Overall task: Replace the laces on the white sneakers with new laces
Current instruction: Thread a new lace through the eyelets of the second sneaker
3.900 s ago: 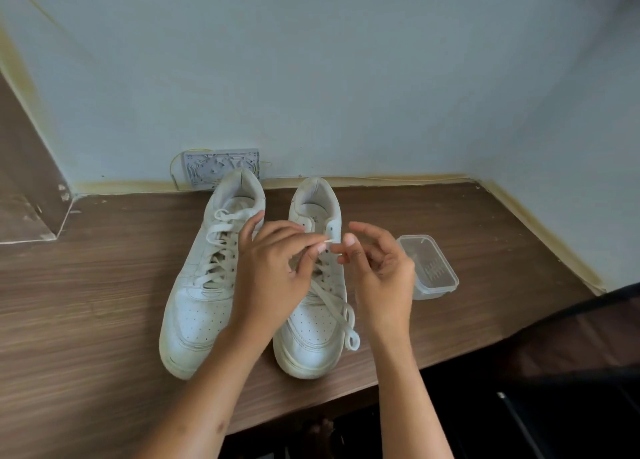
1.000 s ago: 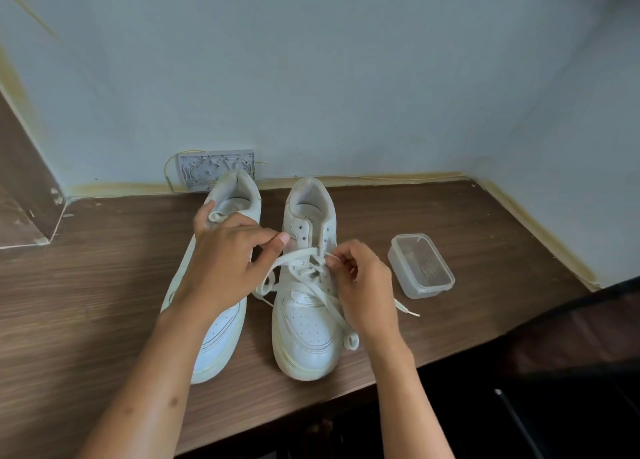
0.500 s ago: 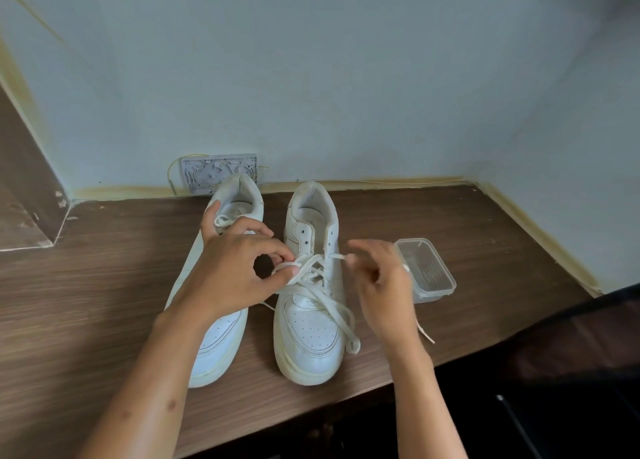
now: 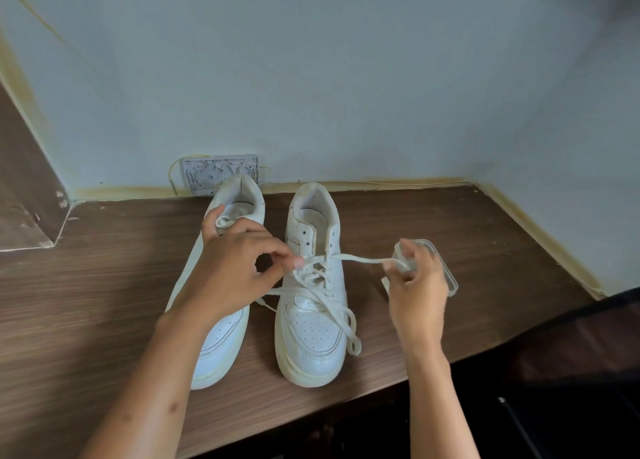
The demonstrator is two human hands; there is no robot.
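Two white sneakers stand side by side on the wooden desk, toes toward me. The right sneaker has a white lace partly threaded through its lower eyelets; its upper eyelets are bare. My left hand pinches the lace at the shoe's left eyelet row. My right hand grips the lace's other end and holds it stretched out to the right. A loose loop of lace hangs over the right shoe's toe side. The left sneaker is largely hidden under my left hand.
A clear plastic container sits on the desk just behind my right hand. A grey patterned plate leans on the wall behind the shoes. The desk's front edge runs just below the toes, with dark space beyond.
My right hand has drawn the lace end out to the right, so the strand now runs taut from the eyelets. My left hand keeps its pinch at the eyelets.
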